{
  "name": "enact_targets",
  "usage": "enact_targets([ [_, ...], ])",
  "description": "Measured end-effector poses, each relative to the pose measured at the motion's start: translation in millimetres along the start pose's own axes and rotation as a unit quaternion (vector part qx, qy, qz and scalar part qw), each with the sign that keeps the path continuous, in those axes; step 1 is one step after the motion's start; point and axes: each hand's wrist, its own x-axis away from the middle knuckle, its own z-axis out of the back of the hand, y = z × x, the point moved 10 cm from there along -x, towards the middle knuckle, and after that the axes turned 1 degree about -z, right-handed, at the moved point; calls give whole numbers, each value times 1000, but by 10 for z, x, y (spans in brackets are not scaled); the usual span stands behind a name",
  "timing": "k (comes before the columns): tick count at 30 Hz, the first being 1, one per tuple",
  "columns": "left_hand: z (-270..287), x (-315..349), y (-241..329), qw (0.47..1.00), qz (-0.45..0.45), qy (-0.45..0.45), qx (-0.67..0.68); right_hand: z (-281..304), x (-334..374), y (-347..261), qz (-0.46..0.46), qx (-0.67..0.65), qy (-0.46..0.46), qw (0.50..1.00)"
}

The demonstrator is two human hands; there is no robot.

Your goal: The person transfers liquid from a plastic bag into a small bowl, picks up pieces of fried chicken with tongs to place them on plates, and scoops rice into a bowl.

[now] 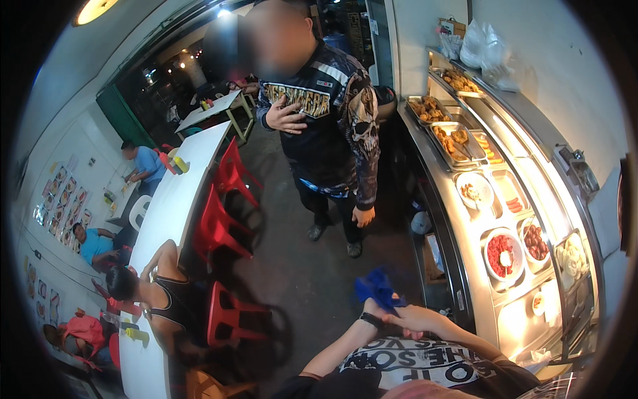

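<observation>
My left hand (377, 308), with a black band on its wrist, is in front of my body at the lower middle. Its fingers are closed on a crumpled blue cloth (375, 287), which is smeared by motion. Crossing in from the right, my right hand (413, 320) rests against my left hand beside the cloth. The right fingers are curled, and whatever they might grip is hidden. A person (325, 126) in a dark patterned long-sleeved shirt stands facing me, one hand on the chest and the other hanging down.
Along my right runs a lit food counter (458, 266) with metal trays (454, 143) and bowls (503, 256) of food. A long white table (179, 199) with red chairs (222, 223) and seated people lines the left. Dark floor (299, 279) lies between them.
</observation>
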Motion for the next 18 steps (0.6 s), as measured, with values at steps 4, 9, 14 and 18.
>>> enact_targets([
  [4, -116, -155, 416, 976, -145, -164, -21, -118, -362, 159, 97, -170, -73, 978],
  [9, -329, -172, 654, 944, -162, -287, -3, -146, -357, -131, 189, -352, -193, 896],
  [14, -664, 103, 763, 923, -209, -318, 55, -86, -128, -351, 224, -577, -398, 677],
  [18, -465, 450, 910, 890, -362, -28, -275, -71, 5, -215, 198, -452, -280, 824],
])
